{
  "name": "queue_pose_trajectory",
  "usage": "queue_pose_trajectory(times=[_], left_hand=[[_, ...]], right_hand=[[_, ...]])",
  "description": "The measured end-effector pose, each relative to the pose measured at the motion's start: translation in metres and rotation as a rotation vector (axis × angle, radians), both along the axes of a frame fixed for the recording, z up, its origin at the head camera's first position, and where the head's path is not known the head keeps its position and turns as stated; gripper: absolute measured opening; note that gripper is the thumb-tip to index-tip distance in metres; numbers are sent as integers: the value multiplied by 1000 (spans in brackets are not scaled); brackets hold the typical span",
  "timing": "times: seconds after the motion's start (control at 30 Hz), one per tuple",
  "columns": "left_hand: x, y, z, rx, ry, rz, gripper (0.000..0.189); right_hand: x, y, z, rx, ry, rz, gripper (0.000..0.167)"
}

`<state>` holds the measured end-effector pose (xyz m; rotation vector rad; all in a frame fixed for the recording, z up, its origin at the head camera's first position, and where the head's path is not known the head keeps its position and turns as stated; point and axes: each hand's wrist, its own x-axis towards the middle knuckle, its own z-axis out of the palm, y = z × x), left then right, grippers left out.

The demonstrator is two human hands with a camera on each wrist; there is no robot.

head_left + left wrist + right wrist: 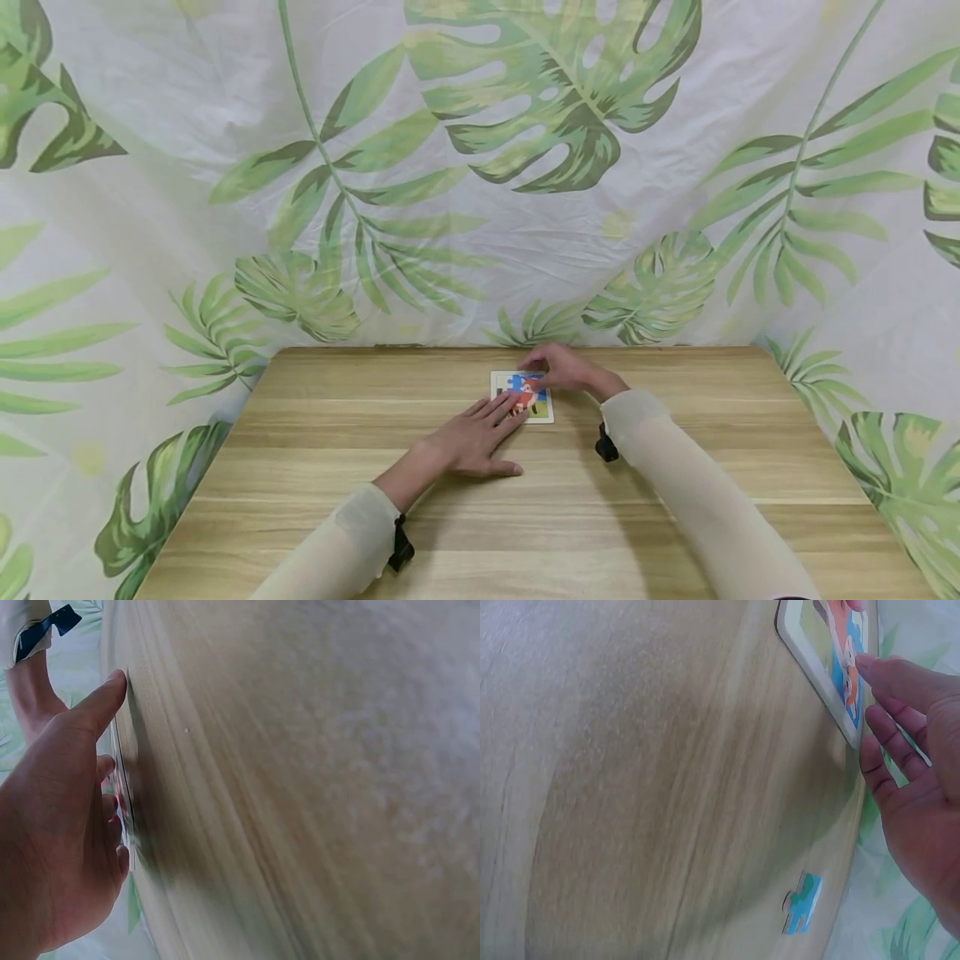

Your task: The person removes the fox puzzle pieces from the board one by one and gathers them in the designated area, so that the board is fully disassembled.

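A small jigsaw puzzle board point(551, 413) with a pale border and an orange fox picture point(847, 652) lies toward the far edge of the table. My left hand point(474, 440) rests on its near left part, fingers straight and thumb spread out over the wood. At the board's far right corner is my right hand point(572, 372); its thumb point(889, 671) touches the fox's head while the other fingers bend loosely beyond the edge. A pale patch shows at the board's upper left. One loose blue puzzle piece point(804, 902) lies on the table, seen only in the right wrist view.
The wood-grain table point(360, 475) extends on all sides of the board, its far edge just behind it. A cloth point(420, 167) with green leaf prints hangs behind the table and down both sides. Dark wrist cameras point(401, 543) sit under the sleeves.
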<state>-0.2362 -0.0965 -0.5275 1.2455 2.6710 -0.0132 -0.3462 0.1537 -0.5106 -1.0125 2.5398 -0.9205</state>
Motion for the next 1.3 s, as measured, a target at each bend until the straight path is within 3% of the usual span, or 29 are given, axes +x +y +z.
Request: queue_pose_trajectory(times=[0.77, 1.03, 1.3], left_hand=[[0, 0, 1, -19, -32, 19, 95], [-2, 0, 1, -16, -30, 15, 94], [-2, 2, 3, -15, -38, 18, 95]], right_hand=[[-3, -12, -7, 17, -17, -11, 34], [-4, -13, -5, 30, 10, 48, 34], [-3, -13, -6, 27, -49, 31, 33]])
